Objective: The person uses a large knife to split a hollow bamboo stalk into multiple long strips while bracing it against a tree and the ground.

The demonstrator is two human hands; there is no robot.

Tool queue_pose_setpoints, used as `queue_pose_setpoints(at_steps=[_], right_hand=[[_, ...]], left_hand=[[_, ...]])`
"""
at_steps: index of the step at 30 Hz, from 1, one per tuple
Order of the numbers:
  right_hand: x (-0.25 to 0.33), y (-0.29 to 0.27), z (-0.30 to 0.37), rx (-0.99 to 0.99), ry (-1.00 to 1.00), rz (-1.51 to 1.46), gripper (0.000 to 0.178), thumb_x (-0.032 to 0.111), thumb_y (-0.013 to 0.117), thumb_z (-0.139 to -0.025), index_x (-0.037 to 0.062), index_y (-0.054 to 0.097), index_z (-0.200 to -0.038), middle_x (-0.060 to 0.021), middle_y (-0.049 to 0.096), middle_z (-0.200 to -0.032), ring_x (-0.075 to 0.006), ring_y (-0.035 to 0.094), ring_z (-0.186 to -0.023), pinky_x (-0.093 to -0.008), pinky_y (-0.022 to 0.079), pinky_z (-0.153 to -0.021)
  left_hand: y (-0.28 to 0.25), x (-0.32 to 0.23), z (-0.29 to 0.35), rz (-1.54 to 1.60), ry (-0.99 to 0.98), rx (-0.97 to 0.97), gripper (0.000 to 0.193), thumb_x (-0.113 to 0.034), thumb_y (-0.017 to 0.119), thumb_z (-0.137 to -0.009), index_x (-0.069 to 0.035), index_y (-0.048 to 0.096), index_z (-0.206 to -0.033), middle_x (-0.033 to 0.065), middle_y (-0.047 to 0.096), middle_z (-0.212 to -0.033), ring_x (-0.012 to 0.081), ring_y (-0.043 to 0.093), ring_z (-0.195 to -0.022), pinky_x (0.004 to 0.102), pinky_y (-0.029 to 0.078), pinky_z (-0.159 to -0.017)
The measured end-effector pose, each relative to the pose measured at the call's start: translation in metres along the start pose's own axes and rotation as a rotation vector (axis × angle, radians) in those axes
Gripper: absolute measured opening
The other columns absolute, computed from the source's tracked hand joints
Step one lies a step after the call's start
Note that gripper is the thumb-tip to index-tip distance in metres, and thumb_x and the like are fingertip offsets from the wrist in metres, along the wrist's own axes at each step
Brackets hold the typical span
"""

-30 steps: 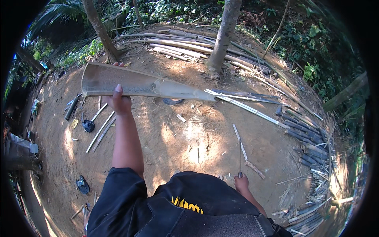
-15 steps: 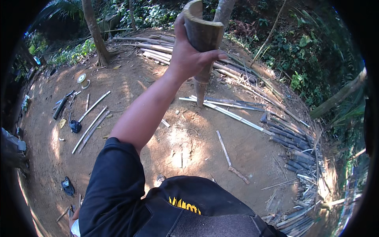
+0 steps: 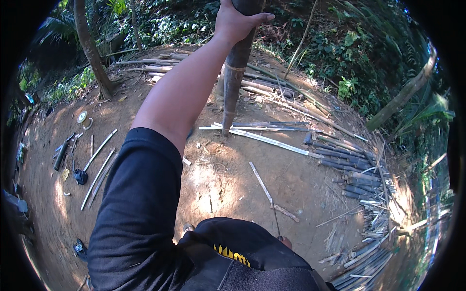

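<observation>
"Where's the long, dark-brown, half-round bamboo piece [image 3: 234, 75]?"

"Out ahead, upright, narrow end down. A second ago it lay crosswise, pale hollow showing; now its top runs past the upper edge of view."

"And the left hand [image 3: 235, 23]?"

"Gripping its upper part, thumb stretched across it."

"The right hand [image 3: 286, 242]?"

"Mostly behind the black cloth shirt [image 3: 141, 203], but back in view after half a second hidden, fingers closed on a thin, dark, blade-like tool [image 3: 275, 220]."

"What's nearby?"

"Long, pale bamboo strips [image 3: 272, 140] by the lower tip; I can't tell if they touch. Farther right, stacked blackish poles [image 3: 342, 157]."
</observation>
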State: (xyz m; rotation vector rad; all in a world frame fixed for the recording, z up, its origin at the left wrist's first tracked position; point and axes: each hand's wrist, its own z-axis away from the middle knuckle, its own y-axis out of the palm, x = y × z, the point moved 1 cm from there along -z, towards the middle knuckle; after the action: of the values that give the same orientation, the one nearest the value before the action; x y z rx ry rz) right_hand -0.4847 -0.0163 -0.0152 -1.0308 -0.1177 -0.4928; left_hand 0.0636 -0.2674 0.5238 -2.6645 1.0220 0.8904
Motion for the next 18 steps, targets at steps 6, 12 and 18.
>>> queue_pose_setpoints(at_steps=[6,12,18], right_hand=[[-0.132,0.06,-0.045,0.118,0.018,0.088,0.052,0.046,0.069,-0.08,0.0017,0.069,-0.108,-0.0243,0.07,-0.106,-0.0376,0.068,-0.106,-0.0476,0.052,-0.09],[-0.123,0.084,-0.044,0.23,0.004,0.104,0.054,0.046,0.068,-0.079,0.0012,0.069,-0.109,-0.0248,0.069,-0.109,-0.038,0.067,-0.108,-0.0481,0.052,-0.092],[-0.116,0.071,-0.024,0.245,0.01,0.136,0.056,0.047,0.066,-0.079,0.0007,0.069,-0.111,-0.0252,0.069,-0.111,-0.0385,0.066,-0.111,-0.0485,0.051,-0.095]], left_hand=[[0.028,0.004,-0.009,0.089,-0.008,0.019,0.102,-0.033,0.097,-0.062,-0.004,0.037,-0.139,0.0188,0.061,-0.126,0.0311,0.061,-0.117,0.0423,0.049,-0.1],[0.035,-0.001,-0.005,0.012,0.0,0.032,0.101,-0.031,0.097,-0.062,-0.004,0.037,-0.139,0.0193,0.062,-0.124,0.0309,0.062,-0.116,0.0416,0.049,-0.1],[0.05,-0.011,0.004,0.025,-0.04,0.064,0.1,-0.03,0.096,-0.063,-0.003,0.037,-0.14,0.0184,0.062,-0.123,0.0304,0.062,-0.114,0.0415,0.049,-0.1]])
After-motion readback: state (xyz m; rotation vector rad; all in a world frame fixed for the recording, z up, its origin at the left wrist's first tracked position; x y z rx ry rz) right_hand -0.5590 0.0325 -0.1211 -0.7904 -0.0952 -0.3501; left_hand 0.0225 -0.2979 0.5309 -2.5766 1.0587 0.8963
